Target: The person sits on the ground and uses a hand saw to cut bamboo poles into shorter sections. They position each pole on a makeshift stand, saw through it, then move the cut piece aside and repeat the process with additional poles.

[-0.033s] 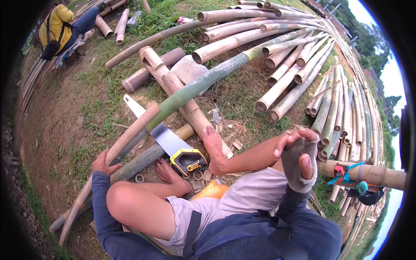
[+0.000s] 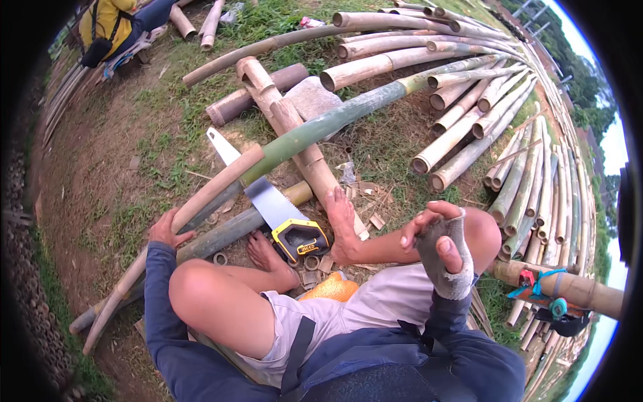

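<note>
My left hand [image 2: 166,229] is closed round a pale tan bamboo pole [image 2: 207,193] that slants up from the lower left. Its upper end meets a long green bamboo pole [image 2: 328,127]. My right hand [image 2: 443,251], in a worn grey fingerless glove, is raised in front of my right knee. Its fingers are apart with nothing in them. Between my bare feet rests a handsaw [image 2: 300,240] with a black and yellow handle. The saw's blade [image 2: 269,201] passes beneath the pole joint, and its tip shows on the far side.
Cut bamboo poles [image 2: 395,63] are stacked at the far right, ends toward me. A thick tan bamboo length [image 2: 311,161] props the green pole. Offcut rings [image 2: 220,258] lie by my feet. A person in yellow [image 2: 107,23] sits at the far left.
My right hand has come down and slightly left, with its fingers still apart. The view has shifted a little. My left hand stays on the tan pole.
</note>
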The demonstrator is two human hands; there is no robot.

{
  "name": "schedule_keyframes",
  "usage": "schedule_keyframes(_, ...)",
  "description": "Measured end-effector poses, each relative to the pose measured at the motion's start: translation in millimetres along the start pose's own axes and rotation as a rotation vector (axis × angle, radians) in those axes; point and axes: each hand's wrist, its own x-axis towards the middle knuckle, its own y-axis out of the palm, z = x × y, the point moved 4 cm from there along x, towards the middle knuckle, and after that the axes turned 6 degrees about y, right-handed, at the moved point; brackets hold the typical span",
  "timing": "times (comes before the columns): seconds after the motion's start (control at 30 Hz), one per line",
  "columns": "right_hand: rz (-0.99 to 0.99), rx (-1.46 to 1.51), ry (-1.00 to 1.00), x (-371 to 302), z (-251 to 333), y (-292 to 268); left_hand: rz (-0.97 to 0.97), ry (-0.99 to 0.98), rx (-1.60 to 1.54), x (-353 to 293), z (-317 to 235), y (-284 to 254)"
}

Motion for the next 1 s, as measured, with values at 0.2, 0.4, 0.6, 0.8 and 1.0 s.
schedule_keyframes(0.2,0.414,-0.778,0.486,-3.9,-279.5,59.7,0.056,-0.036,0.085,48.1,-35.0,13.0)
schedule_keyframes(0.4,0.516,-1.278,0.179,-55.4,-347.7,56.9,0.189,-0.029,0.122,105.5,-88.9,25.8)
schedule_keyframes(0.6,0.467,-1.539,0.090,-22.3,-350.6,49.9,0.171,-0.020,0.053,146.7,-124.5,34.5)
schedule_keyframes(0.8,0.587,-1.657,0.058,-1.1,-363.5,44.7,0.206,-0.022,0.073,157.2,-142.0,36.0)
schedule_keyframes(1.0,0.729,-1.672,0.087,12.0,-379.1,41.7,0.182,-0.043,0.048,159.2,-140.1,41.0)
